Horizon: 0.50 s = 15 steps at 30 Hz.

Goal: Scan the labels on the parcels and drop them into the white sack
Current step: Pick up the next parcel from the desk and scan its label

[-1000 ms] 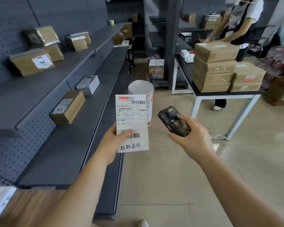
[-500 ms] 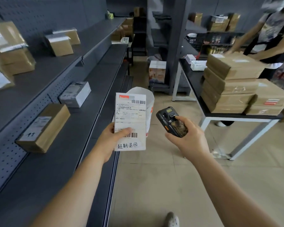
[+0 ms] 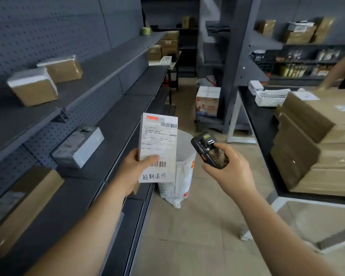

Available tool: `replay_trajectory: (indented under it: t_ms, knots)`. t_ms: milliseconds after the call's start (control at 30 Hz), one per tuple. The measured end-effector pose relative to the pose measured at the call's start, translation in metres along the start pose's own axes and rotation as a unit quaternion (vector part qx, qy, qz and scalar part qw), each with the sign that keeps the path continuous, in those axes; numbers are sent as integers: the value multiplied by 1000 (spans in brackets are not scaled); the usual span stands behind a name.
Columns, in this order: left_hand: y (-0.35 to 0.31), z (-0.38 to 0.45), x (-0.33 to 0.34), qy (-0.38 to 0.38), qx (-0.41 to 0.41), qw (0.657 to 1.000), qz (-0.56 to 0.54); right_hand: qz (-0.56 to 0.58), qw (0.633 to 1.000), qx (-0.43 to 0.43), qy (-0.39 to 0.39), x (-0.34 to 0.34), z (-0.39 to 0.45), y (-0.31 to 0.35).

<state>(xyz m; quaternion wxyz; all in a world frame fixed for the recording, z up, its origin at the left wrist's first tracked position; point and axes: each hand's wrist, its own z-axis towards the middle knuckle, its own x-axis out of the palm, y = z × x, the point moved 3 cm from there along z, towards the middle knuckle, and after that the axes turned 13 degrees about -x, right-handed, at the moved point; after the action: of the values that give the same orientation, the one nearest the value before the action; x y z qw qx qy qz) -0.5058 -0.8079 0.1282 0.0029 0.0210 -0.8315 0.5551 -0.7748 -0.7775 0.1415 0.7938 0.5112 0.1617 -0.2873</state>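
The left hand (image 3: 132, 169) holds a white parcel (image 3: 158, 147) upright by its lower left corner, thumb pressed across the printed label near the lower barcode and the other fingers curled behind it. Handwritten characters run along the bottom of the label. Just to the right, the right hand (image 3: 230, 169) grips a black handheld scanner (image 3: 208, 151), fingers wrapped under its body and the thumb resting on top near the small screen; the scanner's head tilts up and left toward the parcel, with a gap between the two.

Directly behind and below the parcel, the white sack (image 3: 180, 177) stands open on the tiled floor, beside the front edge of the grey shelving (image 3: 100, 136) that runs along the left. On those shelves lie a brown box (image 3: 23, 208) nearest, a small white-grey box (image 3: 78, 147) farther along, and two taped brown boxes (image 3: 33, 87) on the level above.

To the right, a dark table (image 3: 261, 124) carries a stack of flat cardboard cartons (image 3: 315, 140) and a white plastic basket (image 3: 271, 97). Farther off, a printed carton (image 3: 207, 101) sits at the foot of a grey post, with more boxes on distant shelves.
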Motion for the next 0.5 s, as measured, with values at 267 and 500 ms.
replay_trajectory:
  t_ms: [267,500]
  knots:
    - [-33,121,24,-27,-14,1000,-6,4,1000,1,18,31,120,-66]
    - [-39,257,10,-34,-61,997,15,-8,998,39,52,101,209,-123]
